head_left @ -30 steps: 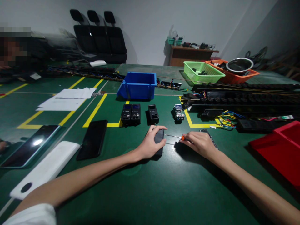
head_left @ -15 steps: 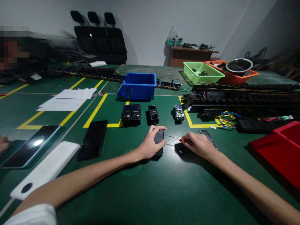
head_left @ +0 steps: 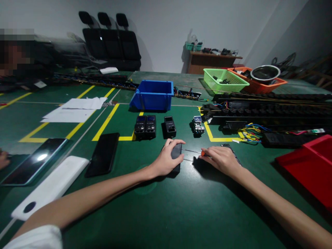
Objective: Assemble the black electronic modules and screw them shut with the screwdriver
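Note:
My left hand [head_left: 167,157] is closed round a small black device housing [head_left: 176,154], steadying it on the green table. In my right hand [head_left: 219,158] is a screwdriver [head_left: 203,152] with an orange handle; its thin shaft points left, and the tip reaches the housing's right side. Partly behind my right hand lies a flat dark panel [head_left: 234,154]. Beyond my hands stand two black modules [head_left: 145,126] side by side, a single black module [head_left: 169,126] and a bare circuit board assembly [head_left: 198,126].
A blue bin [head_left: 153,97] stands at the back. Black rails with loose wires [head_left: 252,133] and a red bin [head_left: 308,166] occupy the right. Phones [head_left: 103,155], a white elongated case [head_left: 52,186] and papers [head_left: 75,110] lie left. A co-worker's hand [head_left: 3,159] shows at the left edge.
My right hand has turned slightly around the screwdriver handle, its fingers now covering more of the handle. My left hand and the black housing have stayed in place.

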A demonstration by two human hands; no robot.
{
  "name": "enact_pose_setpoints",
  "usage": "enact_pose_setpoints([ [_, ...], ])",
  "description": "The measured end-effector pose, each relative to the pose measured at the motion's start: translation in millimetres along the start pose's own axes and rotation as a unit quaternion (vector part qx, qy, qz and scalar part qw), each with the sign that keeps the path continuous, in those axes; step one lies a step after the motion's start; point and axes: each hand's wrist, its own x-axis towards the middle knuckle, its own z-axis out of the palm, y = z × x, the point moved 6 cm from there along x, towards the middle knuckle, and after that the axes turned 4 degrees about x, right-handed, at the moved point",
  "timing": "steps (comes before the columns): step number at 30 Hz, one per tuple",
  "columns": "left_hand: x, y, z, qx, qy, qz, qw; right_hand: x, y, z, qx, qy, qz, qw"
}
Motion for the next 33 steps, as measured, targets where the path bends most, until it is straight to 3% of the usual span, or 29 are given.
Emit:
enact_pose_setpoints([
  [10, 0, 0, -0.1, 0.001, -0.008, 0.001, 1.0, -4, 4, 8, 0.019, -0.01, 0.052, 0.998],
  [19, 0, 0, -0.9, 0.009, 0.002, 0.005, 1.0, -1, -3, -1, -0.006, 0.019, -0.02, 1.0],
  [33, 0, 0, -0.4, 0.006, 0.002, 0.006, 1.0, -1, 0, 6, 0.016, -0.014, 0.021, 1.0],
])
